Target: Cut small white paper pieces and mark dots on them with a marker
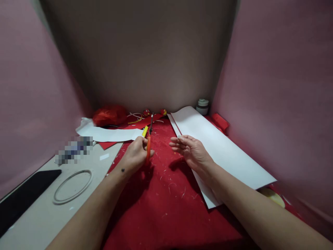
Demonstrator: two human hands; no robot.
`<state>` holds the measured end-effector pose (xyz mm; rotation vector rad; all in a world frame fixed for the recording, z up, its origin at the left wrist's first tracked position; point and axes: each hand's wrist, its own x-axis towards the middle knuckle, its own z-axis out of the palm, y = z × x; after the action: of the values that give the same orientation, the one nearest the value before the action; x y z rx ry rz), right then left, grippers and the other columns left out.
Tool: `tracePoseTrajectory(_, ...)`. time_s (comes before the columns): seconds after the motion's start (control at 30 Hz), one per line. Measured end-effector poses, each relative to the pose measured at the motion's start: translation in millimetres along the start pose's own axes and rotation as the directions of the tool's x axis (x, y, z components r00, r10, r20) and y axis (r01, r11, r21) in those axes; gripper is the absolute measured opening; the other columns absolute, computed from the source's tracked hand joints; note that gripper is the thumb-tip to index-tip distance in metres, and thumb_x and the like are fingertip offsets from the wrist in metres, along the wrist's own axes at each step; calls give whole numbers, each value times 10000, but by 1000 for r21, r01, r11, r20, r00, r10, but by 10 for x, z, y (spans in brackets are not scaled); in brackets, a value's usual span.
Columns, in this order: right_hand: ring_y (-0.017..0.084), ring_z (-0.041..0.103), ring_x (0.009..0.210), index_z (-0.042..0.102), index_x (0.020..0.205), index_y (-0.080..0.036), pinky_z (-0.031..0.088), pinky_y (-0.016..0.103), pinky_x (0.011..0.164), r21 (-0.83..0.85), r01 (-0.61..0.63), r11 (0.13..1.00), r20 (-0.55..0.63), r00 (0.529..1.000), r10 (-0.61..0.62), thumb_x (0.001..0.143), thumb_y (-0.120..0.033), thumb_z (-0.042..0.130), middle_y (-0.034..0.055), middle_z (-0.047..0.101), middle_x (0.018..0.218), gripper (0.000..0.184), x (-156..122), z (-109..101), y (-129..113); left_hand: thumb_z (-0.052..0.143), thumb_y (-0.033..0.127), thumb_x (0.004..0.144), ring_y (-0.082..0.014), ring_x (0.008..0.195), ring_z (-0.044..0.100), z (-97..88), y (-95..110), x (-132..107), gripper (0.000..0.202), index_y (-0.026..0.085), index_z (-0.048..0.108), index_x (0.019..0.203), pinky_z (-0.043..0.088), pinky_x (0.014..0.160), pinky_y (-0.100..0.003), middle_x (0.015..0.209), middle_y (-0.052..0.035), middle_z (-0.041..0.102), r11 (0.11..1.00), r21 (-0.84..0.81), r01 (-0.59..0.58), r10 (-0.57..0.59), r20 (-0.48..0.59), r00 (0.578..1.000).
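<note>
My left hand [135, 154] is closed round orange-handled scissors [149, 144], their dark blades pointing away from me. A small yellow strip [144, 131] sticks out above the same hand, beside the blades. My right hand [188, 148] hovers palm up with its fingers stretched out toward the scissors and holds nothing. Both hands are over a red cloth [166, 194] dotted with small white clippings. A large white sheet of paper [221, 149] lies just right of my right hand, partly under my forearm.
A torn white paper strip [109, 133] and red scraps lie at the back left beside a crumpled red bag [109, 115]. A grey ring [73, 186] and a black flat object [23, 198] rest on the grey surface at left. A small jar [202, 106] stands in the back corner. Pink panels wall both sides.
</note>
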<state>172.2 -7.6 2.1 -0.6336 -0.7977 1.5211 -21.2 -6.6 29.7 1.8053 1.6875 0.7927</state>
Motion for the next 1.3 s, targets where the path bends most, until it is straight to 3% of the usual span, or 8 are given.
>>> tracePoseTrajectory(0.07,195,683,800,576,728,-172,508,356,804,66,15,998,29,999,-17,715,-201,674,56,715,819,103,8,3,-6,574,324,686,-109,530,411,31,66,-63,227,205,386,731,319,510,-226,612,51,439,994,48,-100,99,13,995)
tracePoseTrajectory(0.17,205,686,817,561,720,-177,468,418,894,119,46,992,52,997,-53,719,-198,666,54,719,821,107,22,8,-11,474,295,745,-134,593,463,101,120,-160,136,211,368,764,340,539,-243,691,17,500,958,101,-267,244,200,949)
tracePoseTrajectory(0.27,205,690,805,550,710,-175,468,414,898,141,78,987,33,996,-84,706,-176,670,51,719,795,120,28,25,-25,423,286,783,-164,600,501,176,139,-228,117,223,325,781,324,539,-264,697,-4,524,896,276,-347,267,289,919)
tracePoseTrajectory(0.4,210,693,810,518,711,-184,475,401,879,152,77,985,37,996,-83,700,-175,672,55,723,807,155,8,60,-36,428,289,796,-216,607,569,242,183,-269,153,230,287,795,287,503,-274,688,-34,567,832,457,-315,180,315,932)
tracePoseTrajectory(0.57,205,695,819,499,717,-188,463,388,894,153,51,987,34,998,-57,700,-180,673,53,726,815,175,-17,74,-9,414,247,812,-274,699,627,279,242,-281,112,215,310,842,305,524,-294,756,-90,621,782,544,-305,144,318,937)
tracePoseTrajectory(0.83,189,694,816,513,716,-186,480,361,877,147,55,988,31,998,-60,746,-155,628,45,728,811,123,-14,68,26,435,286,828,-317,743,644,309,216,-284,150,198,329,887,292,517,-300,767,-117,640,784,538,-311,145,328,934)
tracePoseTrajectory(1.03,195,693,819,515,710,-192,481,386,885,140,55,989,15,998,-57,758,-152,610,40,724,801,114,-15,62,40,436,299,833,-292,712,652,334,170,-268,150,205,332,887,313,513,-286,772,-114,656,822,492,-287,132,325,936)
tracePoseTrajectory(1.3,192,687,832,506,717,-198,474,383,904,120,61,991,17,998,-64,754,-155,607,48,720,831,116,-12,54,51,427,284,825,-316,718,644,330,176,-261,152,190,345,911,315,512,-291,762,-137,653,798,517,-311,143,340,930)
